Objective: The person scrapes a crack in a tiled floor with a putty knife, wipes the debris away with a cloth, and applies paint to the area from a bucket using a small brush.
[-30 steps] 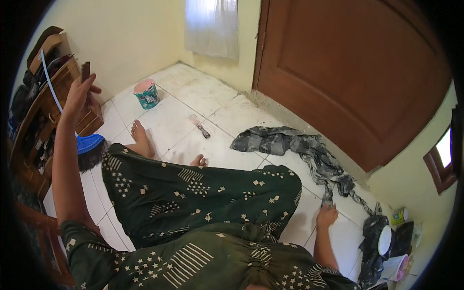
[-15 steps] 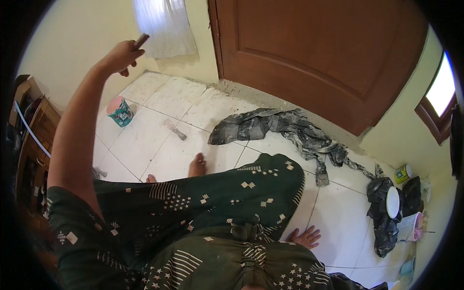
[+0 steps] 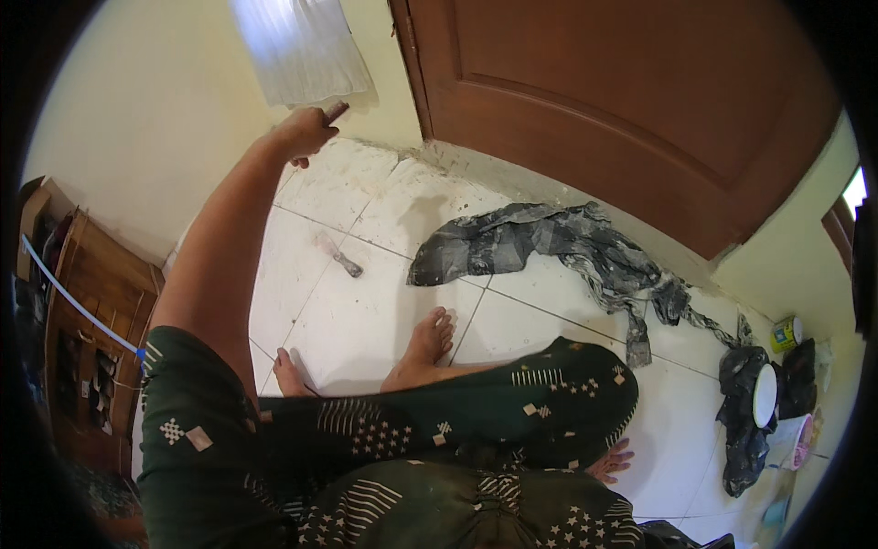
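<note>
My left hand [image 3: 305,137] is raised above the floor, near the corner below the curtain. Its fingers are wrapped round a short brown handle [image 3: 337,113]; the rest of that tool is hidden. On the tiles under my left forearm's right side lies a flat tool with a pale, wide head and a dark handle [image 3: 348,264]. My right hand [image 3: 610,460] rests on the floor beside my knee, fingers spread and holding nothing, partly covered by my green skirt.
Crumpled black plastic sheeting [image 3: 512,242] lies along the brown door [image 3: 585,82]. At the right wall stand a yellow-green can [image 3: 786,334], a white lid [image 3: 765,395] on black plastic, and a whitish bucket [image 3: 788,444]. A wooden cabinet [image 3: 105,302] stands left; a white curtain [image 3: 306,64] hangs ahead.
My left hand has moved right and lower with the brown handle, and my arm now hides the green paint can. The whole view has shifted; my right hand stays on the floor.
</note>
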`<state>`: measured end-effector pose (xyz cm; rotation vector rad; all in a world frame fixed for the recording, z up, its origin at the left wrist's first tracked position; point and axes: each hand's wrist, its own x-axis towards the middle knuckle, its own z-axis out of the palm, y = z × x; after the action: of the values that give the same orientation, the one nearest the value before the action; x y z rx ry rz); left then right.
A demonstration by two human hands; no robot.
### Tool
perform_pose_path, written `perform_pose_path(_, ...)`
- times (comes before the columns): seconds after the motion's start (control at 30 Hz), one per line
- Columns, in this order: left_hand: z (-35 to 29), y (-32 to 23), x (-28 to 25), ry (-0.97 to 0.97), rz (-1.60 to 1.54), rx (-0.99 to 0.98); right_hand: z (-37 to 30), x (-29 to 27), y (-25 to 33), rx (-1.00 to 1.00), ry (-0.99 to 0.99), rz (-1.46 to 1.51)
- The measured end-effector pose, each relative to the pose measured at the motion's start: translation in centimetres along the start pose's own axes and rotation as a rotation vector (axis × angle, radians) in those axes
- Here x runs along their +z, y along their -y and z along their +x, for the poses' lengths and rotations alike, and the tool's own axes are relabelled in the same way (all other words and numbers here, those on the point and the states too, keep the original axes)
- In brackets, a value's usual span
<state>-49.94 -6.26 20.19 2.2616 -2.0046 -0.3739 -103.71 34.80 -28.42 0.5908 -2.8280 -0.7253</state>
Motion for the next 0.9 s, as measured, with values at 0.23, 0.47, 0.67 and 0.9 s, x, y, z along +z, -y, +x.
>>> perform_pose_path(0.23, 7.4, 0.1, 6.2, 0.167, 0.025, 0.027, -1.0, -0.3, -1.8, 0.133, 0.183, 0.031)
perform_pose_path(0.47, 13.3, 2.5, 1.0, 0.069, -0.001, 0.004, -0.7, -10.3, -1.0, 0.207, 0.266, 0.109)
perform_pose_path(0.67, 11.1, 7.9, -6.2, -0.156, -0.134, -0.152, -1.6, -13.8, -0.3, 0.231, 0.301, 0.152)
perform_pose_path(0.9, 15.4, 3.3, 5.1, 0.165, -0.293, -0.191, -1.0, -11.1, -1.1, 0.145, 0.316, 0.243)
